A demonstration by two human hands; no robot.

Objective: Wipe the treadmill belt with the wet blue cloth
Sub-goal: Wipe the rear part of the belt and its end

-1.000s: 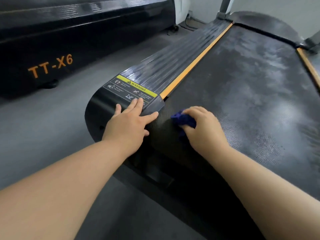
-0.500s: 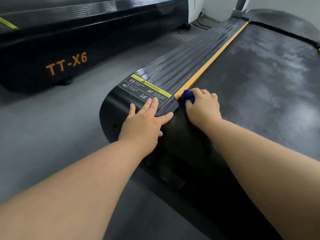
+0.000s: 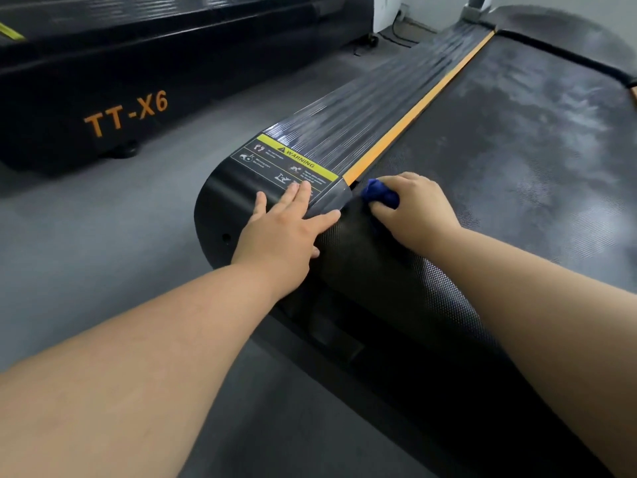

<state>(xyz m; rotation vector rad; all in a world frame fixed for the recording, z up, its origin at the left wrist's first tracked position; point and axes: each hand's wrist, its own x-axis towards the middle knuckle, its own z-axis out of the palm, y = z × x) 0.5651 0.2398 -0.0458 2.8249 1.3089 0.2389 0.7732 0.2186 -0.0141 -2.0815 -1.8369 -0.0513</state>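
Head view shows my right hand [image 3: 412,210] curled around the wadded blue cloth [image 3: 381,195], pressing it onto the treadmill belt [image 3: 517,160] at its rear left corner, just beside the end of the orange strip [image 3: 418,110]. My left hand [image 3: 282,229] lies flat with fingers straight on the side rail [image 3: 348,119], its fingertips touching the yellow warning label [image 3: 293,163].

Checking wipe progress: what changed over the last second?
The right hand, gripping the blue cloth, slid it forward and left across the belt to its edge, by the near end of the orange strip. Nothing taken up or released. The left hand stayed flat on the side rail's end cap by the warning label.
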